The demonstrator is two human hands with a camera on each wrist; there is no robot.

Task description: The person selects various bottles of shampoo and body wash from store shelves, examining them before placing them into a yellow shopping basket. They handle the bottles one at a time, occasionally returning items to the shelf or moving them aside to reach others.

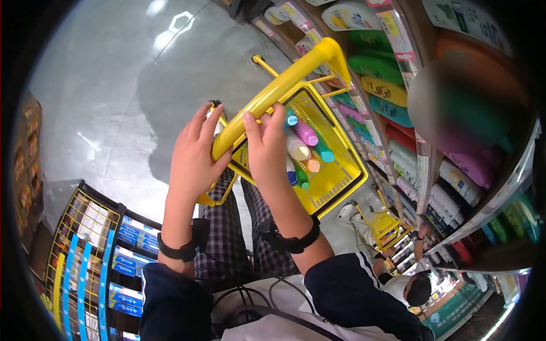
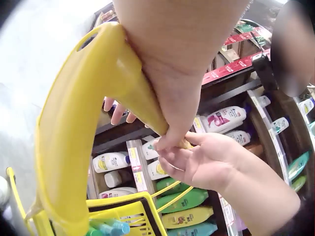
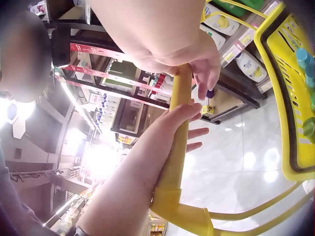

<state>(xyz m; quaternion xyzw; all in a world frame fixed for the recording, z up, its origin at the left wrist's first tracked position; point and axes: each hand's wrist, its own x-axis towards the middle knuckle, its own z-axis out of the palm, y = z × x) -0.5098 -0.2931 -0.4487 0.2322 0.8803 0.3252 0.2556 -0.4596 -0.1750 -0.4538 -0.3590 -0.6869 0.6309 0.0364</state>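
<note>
A yellow shopping cart has a thick yellow handle (image 1: pixel 293 71) slanting across the head view. My left hand (image 1: pixel 196 150) rests over its near end, fingers fairly straight past the bar and thumb on the other side. Beside it my right hand (image 1: pixel 266 145) holds the handle between thumb and bent fingers. In the left wrist view, the right palm (image 2: pixel 211 162) faces up by the bar. The left fingers (image 3: pixel 198 132) reach beyond the handle in the right wrist view. Below lies the cart's yellow basket (image 1: pixel 347 184), holding several bottles, among them a purple bottle (image 1: pixel 306 134).
Shelves of shampoo-type bottles (image 1: pixel 381 88) stand close along the right. Grey floor (image 1: pixel 108 74) stretches ahead and left. A wire rack (image 1: pixel 77 227) with blue boxes (image 1: pixel 126 298) stands at lower left. Behind at right is another person (image 1: pixel 406 287) near a second yellow cart (image 1: pixel 387 227).
</note>
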